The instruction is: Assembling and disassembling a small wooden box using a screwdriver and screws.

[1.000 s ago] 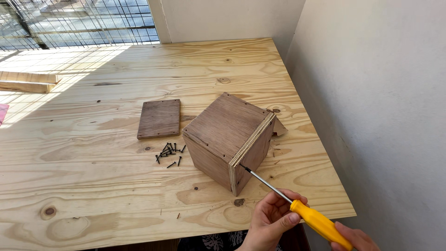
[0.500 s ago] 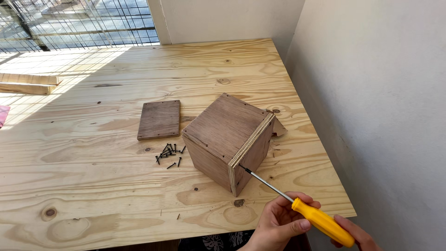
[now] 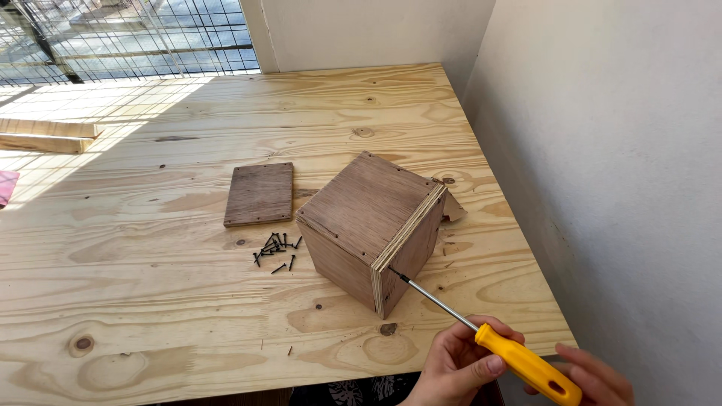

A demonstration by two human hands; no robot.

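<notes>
Head view, looking down at a pale plywood table pushed into a white corner.

Wooden box, dark brown ply, sits on the table right of centre, turned corner-on to the camera, top face closed. Its near right panel shows a pale layered edge along the seam.

Screwdriver: yellow handle, thin steel shaft. Tip is against the box's near right face, just under the top seam, about mid-edge. Shaft runs down and right to the handle at the table's front edge.

Left hand: fingers curled around the front of the handle, where the shaft enters, thumb pressed on the yellow grip. Closed on it, not spread.

Right hand: at the butt end of the handle, fingers wrapped over it. Mostly cut off by the frame, so the exact grip is unclear, but it is touching the handle.

Around it:
- Loose square ply panel lies flat left of the box, apart from it.
- Small pile of dark screws between panel and box, just beside the box's left lower corner.
- One stray screw near the front edge.
- Small ply scrap peeks out behind the box's right side.
- Pale wood offcuts far left.
- Barred window behind the table.
</notes>
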